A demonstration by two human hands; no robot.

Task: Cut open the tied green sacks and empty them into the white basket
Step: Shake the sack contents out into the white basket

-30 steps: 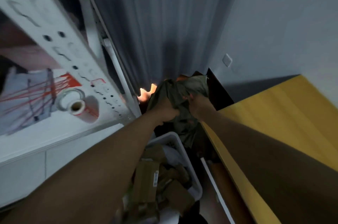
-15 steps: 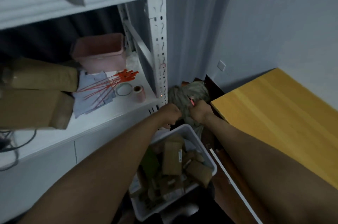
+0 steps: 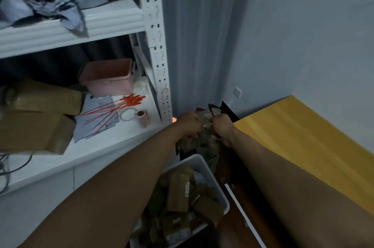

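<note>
A crumpled green sack (image 3: pixel 204 142) hangs in the corner just above the far end of the white basket (image 3: pixel 220 187). My left hand (image 3: pixel 189 124) grips its left side and my right hand (image 3: pixel 221 127) grips its right side, both fists closed on the cloth. The sack's top is bunched between my hands, with a small red piece showing there. The basket below holds several brown parcels (image 3: pixel 180 193). My forearms hide part of the basket.
A white metal shelf unit (image 3: pixel 157 61) stands at the left with a pink tub (image 3: pixel 107 77), red zip ties (image 3: pixel 113 110), tape rolls (image 3: pixel 141 118) and brown boxes (image 3: pixel 34 126). A yellow wooden table (image 3: pixel 303 142) lies at the right. A grey curtain hangs behind the sack.
The view has swung left and steadied, bringing the shelf into sight. My hands have stayed on the sack, now held lower, closer above the basket's far end.
</note>
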